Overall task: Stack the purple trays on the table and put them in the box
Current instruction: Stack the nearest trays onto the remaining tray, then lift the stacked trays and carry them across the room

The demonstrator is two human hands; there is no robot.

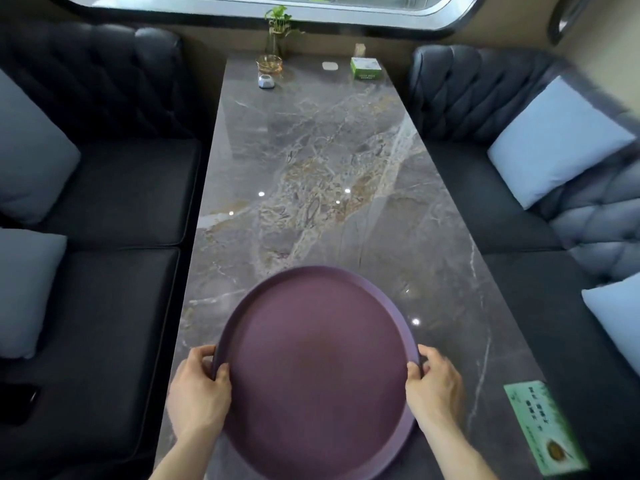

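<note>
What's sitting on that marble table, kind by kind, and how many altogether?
Purple tray, held in both hands; may be a stack: 1
Green box: 1
Green card: 1
Plant in glass vase: 1
Amber glass dish: 1
Small grey object: 1
Small white object: 1
Total: 7

Round purple tray (317,372), rimmed, empty, at table's near end.

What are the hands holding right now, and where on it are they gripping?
Both hands hold the round purple tray by its rim: the left hand on its left edge, the right hand on its right edge, fingers curled over the lip.
</note>
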